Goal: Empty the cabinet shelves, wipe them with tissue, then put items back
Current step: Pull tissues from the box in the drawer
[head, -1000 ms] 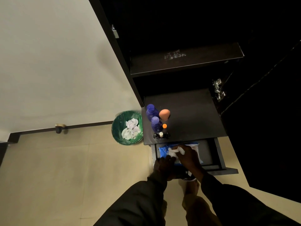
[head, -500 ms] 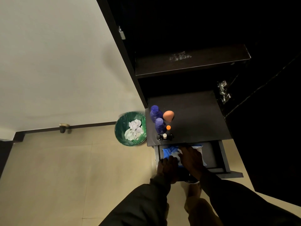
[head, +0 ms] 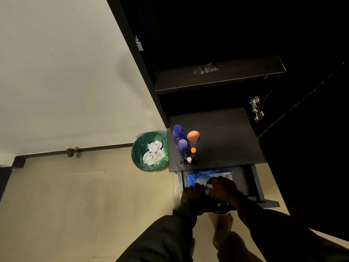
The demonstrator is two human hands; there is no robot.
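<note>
A blue and white tissue pack (head: 205,177) lies flat in the open drawer (head: 255,183) at the bottom of the dark cabinet, toward the drawer's left side. Both hands are on its near edge: the right hand (head: 223,188) rests on top of the pack with fingers curled at a white bit of tissue, though whether its grip is closed on the tissue cannot be told from here; the left hand (head: 192,195) sits at the pack's near left corner by the drawer's front, fingers bent over the pack, and its grip too is unclear. Just above the drawer, the lower shelf (head: 226,137) carries a cluster at its front left: two purple bottles (head: 177,134), one behind the other, an orange makeup sponge (head: 193,136) beside them, a small orange-capped bottle (head: 193,150), and small dark bottles (head: 182,161) along the front edge with a white-capped one between them. The upper shelf (head: 217,76) shows a pale dusty smudge. On the floor to the left of the cabinet, close against it, stands a green bin (head: 139,154) holding crumpled white tissues (head: 154,155). Dark sleeves (head: 166,237) fill the foreground.
</note>
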